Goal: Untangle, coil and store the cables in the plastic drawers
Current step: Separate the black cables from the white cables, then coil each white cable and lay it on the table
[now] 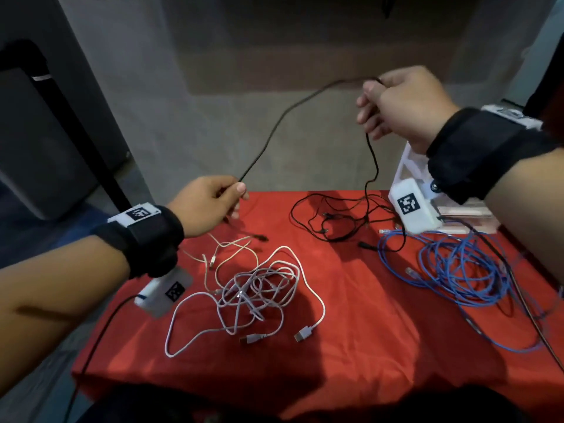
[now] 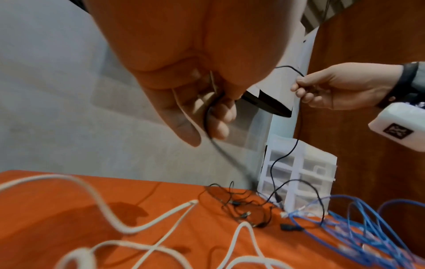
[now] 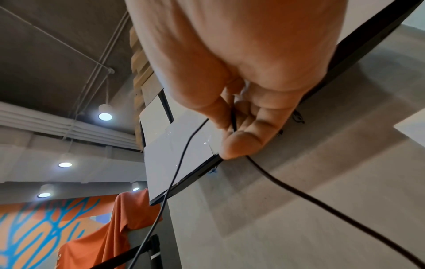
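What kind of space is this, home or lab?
Probably a lab or office setup, not a home: bare concrete wall, exposed ceiling conduit with spotlights, and a table draped in red cloth.

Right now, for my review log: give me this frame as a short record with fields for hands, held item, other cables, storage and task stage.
left hand: pinches the black cable
right hand: grips the same cable, raised higher
held span: hangs between the hands, the rest drops to the black tangle
other cables: white bundle, blue bundle, on red cloth
storage: plastic drawers, far right
stage: untangling, nothing coiled
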